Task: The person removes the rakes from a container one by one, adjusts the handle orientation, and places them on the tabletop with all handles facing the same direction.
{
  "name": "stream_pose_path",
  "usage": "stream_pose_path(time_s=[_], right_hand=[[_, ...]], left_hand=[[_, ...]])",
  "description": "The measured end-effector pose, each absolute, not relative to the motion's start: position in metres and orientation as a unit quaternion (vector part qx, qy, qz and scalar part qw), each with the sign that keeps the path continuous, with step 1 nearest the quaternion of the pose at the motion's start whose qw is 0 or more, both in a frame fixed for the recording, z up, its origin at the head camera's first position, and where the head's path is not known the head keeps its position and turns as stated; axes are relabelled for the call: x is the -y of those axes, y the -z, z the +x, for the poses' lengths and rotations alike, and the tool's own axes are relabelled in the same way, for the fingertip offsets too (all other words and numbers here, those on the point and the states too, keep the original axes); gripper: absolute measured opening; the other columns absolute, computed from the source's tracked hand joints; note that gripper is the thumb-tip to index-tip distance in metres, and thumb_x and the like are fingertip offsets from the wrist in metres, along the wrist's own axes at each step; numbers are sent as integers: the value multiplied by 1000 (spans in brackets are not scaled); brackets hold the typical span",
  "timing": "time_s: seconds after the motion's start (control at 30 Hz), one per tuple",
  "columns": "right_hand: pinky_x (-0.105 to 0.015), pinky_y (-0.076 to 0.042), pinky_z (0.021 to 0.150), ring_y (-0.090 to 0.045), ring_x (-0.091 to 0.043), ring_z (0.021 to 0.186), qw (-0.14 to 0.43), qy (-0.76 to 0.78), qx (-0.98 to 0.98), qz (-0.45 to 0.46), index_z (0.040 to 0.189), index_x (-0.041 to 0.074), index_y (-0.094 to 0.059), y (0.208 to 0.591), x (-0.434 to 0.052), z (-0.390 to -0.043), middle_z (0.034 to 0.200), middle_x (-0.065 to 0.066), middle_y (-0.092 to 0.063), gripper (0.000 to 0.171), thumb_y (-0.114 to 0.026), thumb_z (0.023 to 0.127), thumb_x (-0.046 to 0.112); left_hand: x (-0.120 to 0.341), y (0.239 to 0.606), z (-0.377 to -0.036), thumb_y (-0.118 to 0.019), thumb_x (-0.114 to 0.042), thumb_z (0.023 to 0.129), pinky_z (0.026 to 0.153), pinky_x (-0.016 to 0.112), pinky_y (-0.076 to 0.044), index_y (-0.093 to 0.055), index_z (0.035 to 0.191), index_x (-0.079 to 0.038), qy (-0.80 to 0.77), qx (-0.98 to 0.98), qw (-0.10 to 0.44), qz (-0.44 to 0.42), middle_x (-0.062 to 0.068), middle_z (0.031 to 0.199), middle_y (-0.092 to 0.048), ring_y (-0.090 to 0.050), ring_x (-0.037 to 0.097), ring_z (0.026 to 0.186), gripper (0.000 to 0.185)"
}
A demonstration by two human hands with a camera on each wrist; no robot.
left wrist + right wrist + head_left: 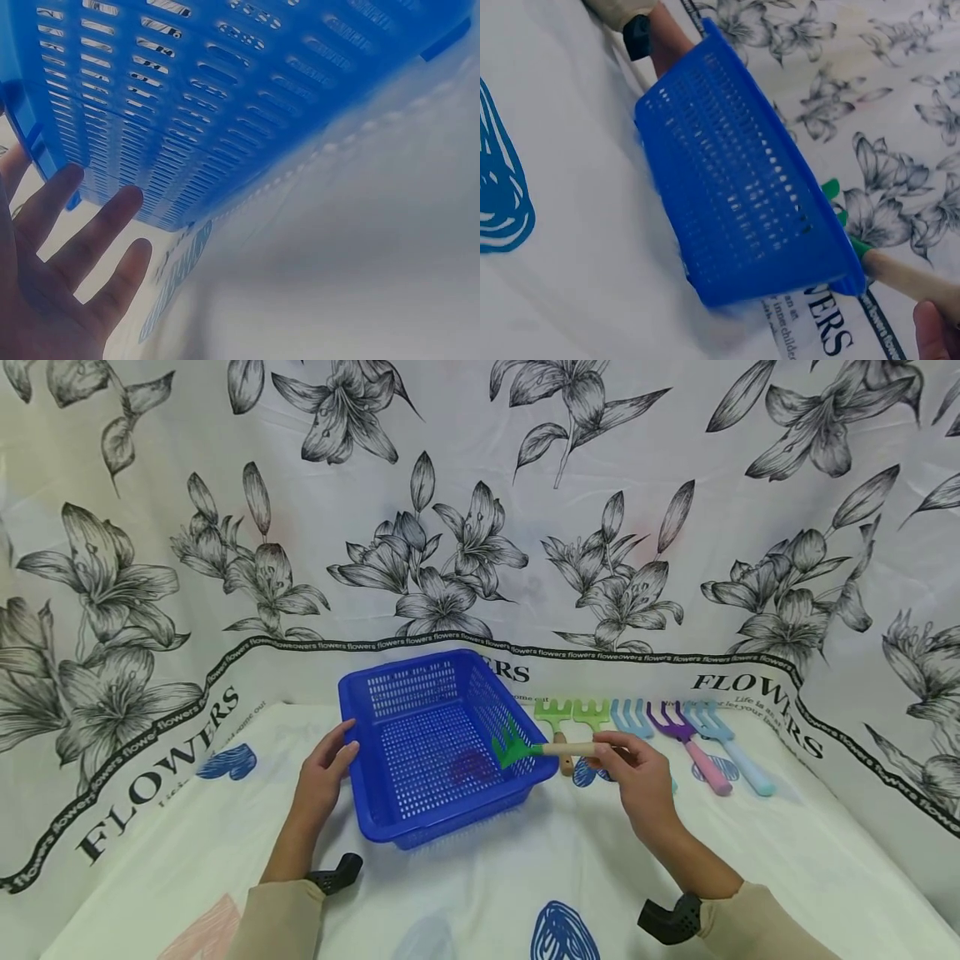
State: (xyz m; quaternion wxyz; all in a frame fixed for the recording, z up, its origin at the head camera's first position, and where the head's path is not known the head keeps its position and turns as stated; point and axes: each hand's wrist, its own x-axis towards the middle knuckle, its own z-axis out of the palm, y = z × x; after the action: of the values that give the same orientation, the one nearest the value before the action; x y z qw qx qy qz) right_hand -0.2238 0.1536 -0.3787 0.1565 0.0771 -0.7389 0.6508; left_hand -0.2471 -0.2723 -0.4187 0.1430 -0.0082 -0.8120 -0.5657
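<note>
right hand point(637, 772) pinching the wooden handle of a green rake point(517, 748) — tines hanging over the right rim of a blue perforated basket point(390, 827), inside its edge. left hand point(324, 774) with fingers straight and spread, laid against the basket's left wall. basket sitting near the middle of a white cloth point(525, 877) printed with blue scribbles. five more rakes point(652, 727) in a row just right of the basket — two light green, a pale blue, a purple, another pale blue. flower-print backdrop point(480, 510) behind.
</note>
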Motion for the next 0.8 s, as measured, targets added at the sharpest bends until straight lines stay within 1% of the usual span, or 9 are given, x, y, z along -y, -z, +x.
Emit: stream_pose_path(time_s=[0.13,0.2,0.3,0.6,0.8], right_hand=[[-24,-53,83,-70,-13,86,164,-658,732,66,121,-4,-62,377,-165,-223,107,-17,-66,34,-61,98,20],[-23,-52,84,-70,-15,86,173,-664,725,68,120,-7,-61,376,-171,-224,106,-15,-65,33,-61,98,17],[-24,-52,84,-70,-16,84,180,-683,704,71,118,-8,-62,375,-178,-226,106,-12,-64,31,-62,97,15],[-26,-53,81,-70,-12,81,197,-755,622,58,104,-2,-67,370,-205,-231,109,-13,-55,15,-66,92,6],[-24,-55,77,-70,-11,76,201,-765,611,41,98,0,-69,378,-230,-233,103,-10,-59,9,-68,90,4]], left_hand=[[277,428,-253,-49,-43,101,101,59,-39,-34,152,-21,563,813,148,-8,16,154,-33,-34,38,138,58],[279,431,-254,-50,-43,100,101,59,-39,-35,152,-21,567,810,152,-12,16,153,-34,-35,38,138,58],[280,432,-254,-49,-43,100,101,59,-39,-35,152,-21,566,810,154,-13,16,153,-34,-35,38,138,58],[279,428,-253,-49,-45,100,102,59,-38,-34,153,-21,562,814,146,-8,16,154,-33,-34,38,139,59],[280,434,-258,-49,-49,99,102,57,-38,-35,152,-23,562,813,150,-7,13,153,-35,-35,35,138,60]])
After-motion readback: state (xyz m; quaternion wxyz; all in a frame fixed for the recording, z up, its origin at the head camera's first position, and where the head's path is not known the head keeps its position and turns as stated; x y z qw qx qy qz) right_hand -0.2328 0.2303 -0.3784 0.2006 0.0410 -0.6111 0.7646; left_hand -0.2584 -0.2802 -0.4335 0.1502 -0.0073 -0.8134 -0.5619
